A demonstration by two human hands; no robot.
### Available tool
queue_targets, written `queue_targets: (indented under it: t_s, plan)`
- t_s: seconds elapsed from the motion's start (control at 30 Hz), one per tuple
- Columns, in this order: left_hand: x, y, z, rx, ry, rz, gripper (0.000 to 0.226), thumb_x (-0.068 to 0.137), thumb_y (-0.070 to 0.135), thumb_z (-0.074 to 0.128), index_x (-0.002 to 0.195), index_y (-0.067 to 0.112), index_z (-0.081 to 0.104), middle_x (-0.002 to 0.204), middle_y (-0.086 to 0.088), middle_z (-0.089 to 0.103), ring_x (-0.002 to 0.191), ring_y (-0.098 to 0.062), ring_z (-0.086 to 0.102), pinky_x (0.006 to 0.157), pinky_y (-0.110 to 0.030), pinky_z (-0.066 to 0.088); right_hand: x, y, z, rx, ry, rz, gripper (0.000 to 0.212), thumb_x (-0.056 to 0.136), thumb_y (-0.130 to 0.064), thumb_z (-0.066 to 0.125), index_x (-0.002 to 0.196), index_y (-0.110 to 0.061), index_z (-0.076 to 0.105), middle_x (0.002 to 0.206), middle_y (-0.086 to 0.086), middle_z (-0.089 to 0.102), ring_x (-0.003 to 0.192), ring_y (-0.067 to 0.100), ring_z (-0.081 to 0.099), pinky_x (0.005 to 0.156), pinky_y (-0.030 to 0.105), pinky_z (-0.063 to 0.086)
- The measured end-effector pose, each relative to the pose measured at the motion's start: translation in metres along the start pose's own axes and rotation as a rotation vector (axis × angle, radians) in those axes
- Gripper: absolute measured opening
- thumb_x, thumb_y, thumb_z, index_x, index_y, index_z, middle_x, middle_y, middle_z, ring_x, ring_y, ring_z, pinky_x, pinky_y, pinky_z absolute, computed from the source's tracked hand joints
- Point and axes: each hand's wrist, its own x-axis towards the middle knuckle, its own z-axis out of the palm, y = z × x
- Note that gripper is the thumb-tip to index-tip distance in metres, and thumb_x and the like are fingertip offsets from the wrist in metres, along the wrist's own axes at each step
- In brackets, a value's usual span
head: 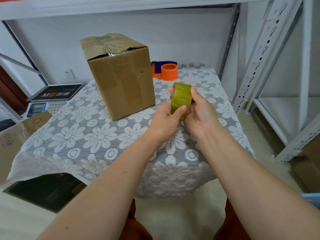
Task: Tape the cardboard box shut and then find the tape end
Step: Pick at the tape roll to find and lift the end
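Tape roll (181, 100) pinched between both hands — left hand (167, 116) thumb on its face, right hand (199, 111) cupping the edge — above the tabletop (97, 135). Light, stiff, slick; likely best held by the rims. Cardboard box (119, 75) far left, taped; orange dispenser (167, 71) behind — nothing obstructing.

One tape roll (181, 99), one dispenser (167, 71), two cardboard boxes (119, 75).

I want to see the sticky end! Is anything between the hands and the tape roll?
Nothing visible. Both the left hand and right hand already hold the tape roll directly, over the table, apart from the cardboard box.
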Motion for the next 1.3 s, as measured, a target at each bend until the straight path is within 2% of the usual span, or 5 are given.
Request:
queue_targets:
  t_s: [0.37,0.6,0.73,0.93,1.3]
  plan:
    - [-0.0007,-0.0004,0.001,-0.014,0.026,-0.024,0.024,0.088,0.033,0.053,0.094,0.013,0.064,0.097,-0.016,0.069,0.098,-0.033,0.066,0.095,-0.054,0.049,-0.0016,-0.0004,0.0019,-0.019,-0.016,-0.005,0.04,0.102,-0.031,0.037,0.095,-0.005,0.066,0.092,0.012,0.075,0.085,0.019,0.073,0.078,0.033,0.056]
    - [-0.0028,0.0052,-0.0018,-0.147,-0.062,-0.079,0.01,0.086,0.014,0.05,0.09,0.013,0.06,0.094,-0.012,0.062,0.095,-0.024,0.059,0.099,-0.047,0.045,-0.0026,-0.0019,0.0017,-0.005,-0.009,-0.011,0.039,0.102,-0.031,0.037,0.097,-0.005,0.066,0.092,0.013,0.075,0.083,0.019,0.073,0.07,0.029,0.059]
    - [-0.0033,0.0047,-0.0007,-0.164,-0.033,-0.065,0.029,0.09,0.027,0.056,0.101,0.001,0.061,0.094,-0.014,0.061,0.092,-0.023,0.059,0.099,-0.05,0.046,-0.0038,-0.0013,0.0038,-0.053,-0.006,-0.022,0.04,0.102,-0.031,0.038,0.093,-0.006,0.068,0.096,0.013,0.074,0.087,0.019,0.072,0.068,0.029,0.058]
    - [0.0006,-0.0021,-0.0006,-0.098,-0.044,-0.07,0.015,0.099,0.014,0.047,0.093,0.017,0.061,0.096,-0.006,0.066,0.099,-0.023,0.062,0.1,-0.052,0.047,-0.0027,-0.0021,0.0019,-0.034,0.007,-0.002,0.038,0.102,-0.031,0.038,0.095,-0.006,0.066,0.095,0.014,0.074,0.085,0.019,0.072,0.074,0.032,0.058]
    - [-0.0005,-0.0005,-0.0003,-0.185,-0.029,-0.086,0.024,0.101,0.017,0.045,0.114,0.0,0.058,0.103,-0.012,0.064,0.097,-0.018,0.062,0.097,-0.039,0.051,-0.0027,-0.002,0.0023,-0.053,0.011,-0.01,0.039,0.102,-0.031,0.038,0.097,-0.005,0.067,0.096,0.013,0.074,0.085,0.017,0.073,0.067,0.028,0.058]
